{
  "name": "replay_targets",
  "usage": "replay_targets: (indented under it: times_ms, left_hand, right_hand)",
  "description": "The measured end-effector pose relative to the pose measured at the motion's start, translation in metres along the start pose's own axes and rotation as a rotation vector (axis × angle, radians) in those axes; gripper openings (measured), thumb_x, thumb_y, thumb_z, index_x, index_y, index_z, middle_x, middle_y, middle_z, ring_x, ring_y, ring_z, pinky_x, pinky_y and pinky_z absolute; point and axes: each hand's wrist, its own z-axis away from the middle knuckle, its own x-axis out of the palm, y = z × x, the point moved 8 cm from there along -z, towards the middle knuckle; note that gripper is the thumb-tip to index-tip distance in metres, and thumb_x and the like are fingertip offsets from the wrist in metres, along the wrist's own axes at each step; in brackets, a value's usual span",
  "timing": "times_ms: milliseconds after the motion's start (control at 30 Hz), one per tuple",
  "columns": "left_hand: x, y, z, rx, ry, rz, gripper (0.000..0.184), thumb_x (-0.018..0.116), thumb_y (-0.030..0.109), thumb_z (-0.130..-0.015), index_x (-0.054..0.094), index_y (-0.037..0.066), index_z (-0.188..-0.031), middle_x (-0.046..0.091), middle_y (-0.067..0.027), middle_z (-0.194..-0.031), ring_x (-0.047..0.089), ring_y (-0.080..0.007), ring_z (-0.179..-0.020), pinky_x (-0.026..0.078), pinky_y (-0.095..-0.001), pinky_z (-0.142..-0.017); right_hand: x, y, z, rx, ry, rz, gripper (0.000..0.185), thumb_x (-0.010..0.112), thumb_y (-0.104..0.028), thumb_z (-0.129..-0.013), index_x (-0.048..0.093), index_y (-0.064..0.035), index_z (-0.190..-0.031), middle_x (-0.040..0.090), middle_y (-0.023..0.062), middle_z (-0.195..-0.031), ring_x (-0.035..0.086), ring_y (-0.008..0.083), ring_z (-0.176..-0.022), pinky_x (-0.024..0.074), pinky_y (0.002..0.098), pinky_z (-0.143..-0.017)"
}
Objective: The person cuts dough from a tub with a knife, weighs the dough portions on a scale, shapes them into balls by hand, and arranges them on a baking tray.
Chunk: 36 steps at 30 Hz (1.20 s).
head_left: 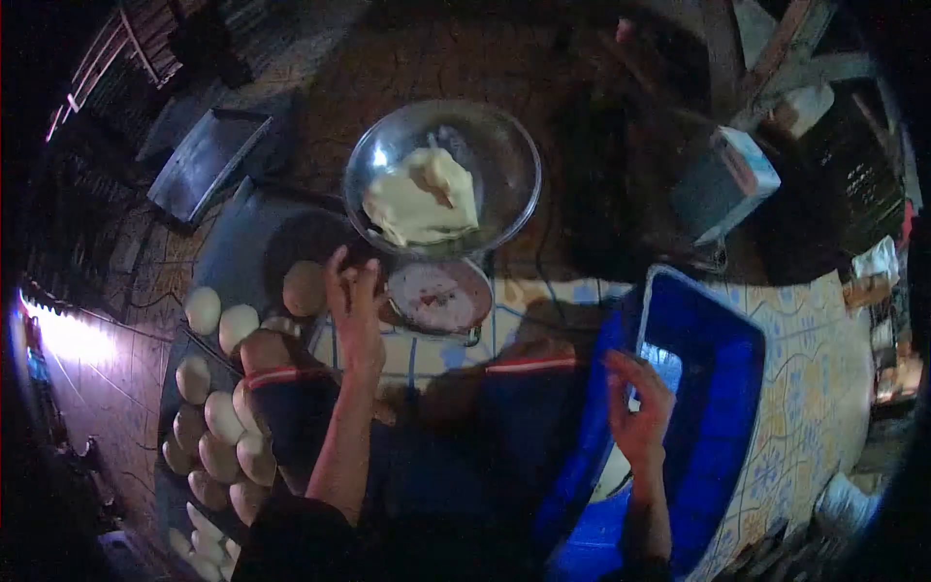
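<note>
My left hand (359, 315) is raised with fingers apart, holding nothing I can see. It is between a rounded dough piece (304, 289) and a shallow dish (441, 295) with a reddish-brown content. Just beyond these stands a shiny metal bowl (524, 184) with a large pale lump of dough (424, 199) in it. Over the left side of a blue plastic tub (713, 417) is my right hand (642, 412), its fingers loosely bent and apart from the thumb. Several pale dough balls (221, 417) lie on a dark tray (233, 257) at my left.
An empty-looking metal tray (208, 165) rests at the far left. A rectangular tin (727, 184) stands at the far right, near wooden posts (776, 58). Patterned floor covering (795, 388) runs under the tub. A bright light (73, 335) glares at the left edge.
</note>
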Motion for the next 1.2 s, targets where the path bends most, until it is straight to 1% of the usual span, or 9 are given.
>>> replay_targets:
  times_ms: [200, 233, 300, 533, 667, 900, 967, 1100, 1200]
  left_hand:
    - [0.065, -0.032, -0.045, -0.260, -0.423, 0.787, 0.044, 0.053, 0.009, -0.085, 0.042, 0.004, -0.127, 0.053, -0.0108, -0.117, 0.052, -0.0212, -0.106, 0.043, -0.0361, -0.089]
    - [0.058, -0.025, -0.060, -0.050, -0.228, 0.252, 0.044, 0.049, 0.009, -0.085, 0.042, -0.002, -0.127, 0.056, -0.0148, -0.114, 0.054, -0.0271, -0.105, 0.041, -0.0380, -0.091]
    - [0.057, -0.050, -0.075, -0.033, -0.183, 0.175, 0.044, 0.047, 0.007, -0.082, 0.043, -0.004, -0.125, 0.056, -0.0182, -0.113, 0.054, -0.0297, -0.106, 0.041, -0.0383, -0.092]
    - [0.053, -0.003, -0.070, 0.298, -0.071, -0.069, 0.041, 0.043, 0.001, -0.072, 0.055, -0.006, -0.111, 0.057, -0.0277, -0.106, 0.054, -0.0400, -0.103, 0.041, -0.0402, -0.091]
    - [0.054, -0.019, -0.076, 0.133, -0.046, -0.095, 0.039, 0.047, 0.003, -0.070, 0.057, -0.004, -0.108, 0.061, -0.0255, -0.101, 0.056, -0.0418, -0.098, 0.044, -0.0419, -0.087]
    - [0.060, -0.026, -0.088, 0.028, -0.119, -0.205, 0.041, 0.057, 0.005, -0.069, 0.056, -0.005, -0.109, 0.062, -0.0249, -0.102, 0.061, -0.0308, -0.091, 0.047, -0.0375, -0.076]
    - [0.062, -0.039, -0.086, -0.083, -0.200, -0.284, 0.045, 0.060, 0.007, -0.072, 0.053, -0.005, -0.115, 0.061, -0.0244, -0.104, 0.060, -0.0286, -0.092, 0.048, -0.0365, -0.073]
    - [0.020, 0.034, -0.012, -0.263, -0.351, 0.193, 0.065, 0.062, 0.030, -0.087, 0.029, 0.002, -0.137, 0.048, -0.0178, -0.128, 0.057, -0.0269, -0.103, 0.048, -0.0365, -0.086]
    - [0.022, 0.061, 0.074, -0.386, -0.827, 0.890, 0.062, 0.059, 0.036, -0.088, 0.033, 0.005, -0.135, 0.044, -0.0158, -0.131, 0.055, -0.0253, -0.108, 0.046, -0.0394, -0.093]
  right_hand:
    - [0.155, -0.137, -0.169, -0.440, -0.435, -0.132, 0.027, 0.059, -0.001, -0.080, 0.057, -0.0014, -0.107, 0.055, 0.0147, -0.120, 0.062, 0.0318, -0.097, 0.0516, 0.0401, -0.082]
    - [0.178, -0.146, -0.181, -0.617, -0.406, 0.044, 0.027, 0.059, -0.003, -0.080, 0.057, -0.0015, -0.106, 0.053, 0.0147, -0.122, 0.061, 0.0334, -0.096, 0.0518, 0.0415, -0.081]
    - [0.218, -0.155, -0.190, -0.800, -0.372, 0.221, 0.027, 0.059, -0.004, -0.079, 0.056, -0.0016, -0.105, 0.051, 0.0148, -0.124, 0.061, 0.0349, -0.096, 0.0520, 0.0428, -0.079]
    - [0.217, -0.143, -0.242, -0.270, -0.311, 0.054, 0.021, 0.061, -0.005, -0.070, 0.055, -0.0043, -0.090, 0.062, 0.0149, -0.083, 0.062, 0.0373, -0.080, 0.0490, 0.0430, -0.064]
    - [0.210, -0.021, -0.268, 0.463, -0.107, -0.864, 0.019, 0.056, -0.015, -0.075, 0.060, -0.0078, -0.092, 0.062, 0.0079, -0.094, 0.061, 0.0251, -0.084, 0.0504, 0.0379, -0.069]
    - [0.116, -0.059, -0.247, 0.532, 0.104, -1.373, 0.028, 0.045, -0.023, -0.080, 0.061, -0.0068, -0.095, 0.061, 0.0087, -0.094, 0.060, 0.0222, -0.087, 0.0490, 0.0357, -0.078]
    - [0.069, -0.116, -0.236, -0.084, -0.062, -1.191, 0.043, 0.048, -0.038, -0.080, 0.059, -0.0044, -0.104, 0.061, 0.0083, -0.099, 0.058, 0.0228, -0.095, 0.0474, 0.0378, -0.084]
    - [0.062, -0.148, -0.159, 0.202, 0.188, -1.303, 0.051, 0.050, -0.044, -0.079, 0.055, -0.0037, -0.109, 0.060, 0.0082, -0.098, 0.058, 0.0218, -0.093, 0.0474, 0.0375, -0.082]
    - [0.125, -0.149, -0.097, 0.128, -0.452, -1.766, 0.042, 0.048, -0.026, -0.073, 0.052, -0.0002, -0.106, 0.058, 0.0110, -0.098, 0.057, 0.0245, -0.094, 0.0460, 0.0346, -0.083]
